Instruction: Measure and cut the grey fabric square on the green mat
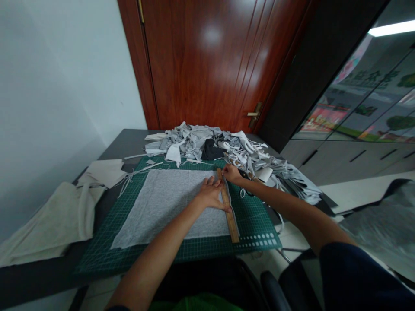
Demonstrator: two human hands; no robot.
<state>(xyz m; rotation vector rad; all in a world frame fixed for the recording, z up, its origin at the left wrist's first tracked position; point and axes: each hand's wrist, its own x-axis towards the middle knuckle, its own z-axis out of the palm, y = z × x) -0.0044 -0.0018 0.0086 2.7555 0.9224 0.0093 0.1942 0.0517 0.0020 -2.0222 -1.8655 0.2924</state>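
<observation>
A grey fabric sheet (168, 207) lies flat on a green cutting mat (256, 216). A wooden ruler (231, 218) runs along the sheet's right edge. My left hand (210, 194) presses flat on the ruler and the fabric, fingers stretched out. My right hand (231, 173) is at the ruler's far end, fingers closed on a small tool that I cannot make out.
A heap of grey and white fabric scraps (227, 149) covers the back of the dark table (129, 140). Cream cloth (55, 220) lies at the left. A dark wooden door (210, 60) stands behind. A black chair (275, 289) is near me.
</observation>
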